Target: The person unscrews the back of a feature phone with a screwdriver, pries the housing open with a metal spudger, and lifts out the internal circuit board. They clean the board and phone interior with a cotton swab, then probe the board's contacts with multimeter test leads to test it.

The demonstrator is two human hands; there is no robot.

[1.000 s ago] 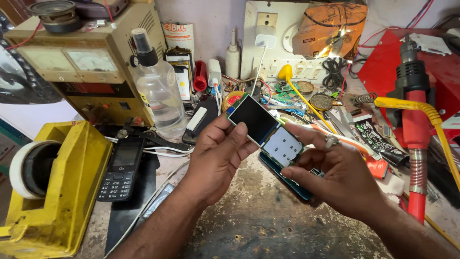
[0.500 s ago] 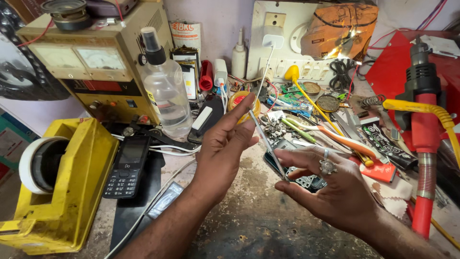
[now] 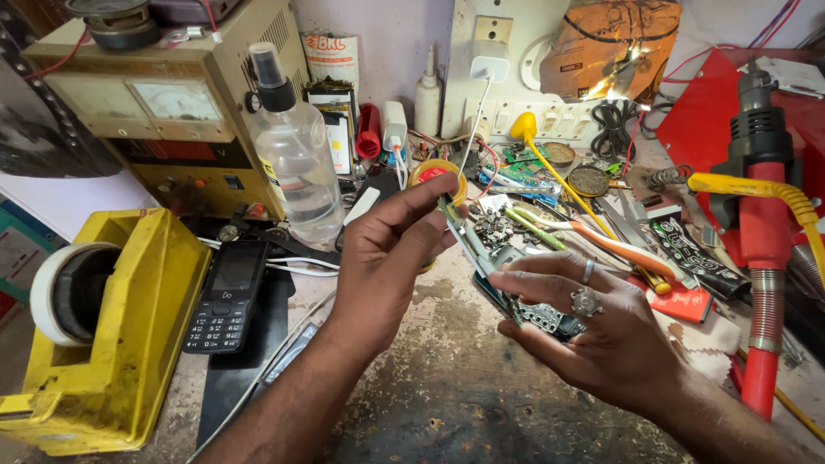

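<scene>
Clutter everywhere in the head view: a scuffed, stained grey workbench (image 3: 447,387) crowded with wires, tools and small metal parts. Boxy tan power supply (image 3: 163,103) with dial windows stands at the back left, and a clear plastic spray bottle (image 3: 296,163) with a black nozzle is just in front of it. Chunky yellow tape dispenser (image 3: 112,326) sits at the near left, a white roll on its hub, and a black keypad phone (image 3: 225,296) lies flat beside it. Over on the right, a red hot-air gun (image 3: 760,223) with a ribbed hose stands upright.

Now the hands. Left hand (image 3: 387,258) pinches the upper edge of a thin display panel (image 3: 468,241) between thumb and fingertips, fingers narrow, the panel turned edge-on to the camera. Right hand (image 3: 601,335), rings on two fingers, cups an opened phone body (image 3: 537,314) from below, fingers curled loosely round it, grey metal innards showing. Both pieces are held just above the bench's middle, meeting at the lower end.

Against one second ago, the panel no longer faces up with its screen showing; it has swung up on edge, and the phone's insides are now exposed.
</scene>
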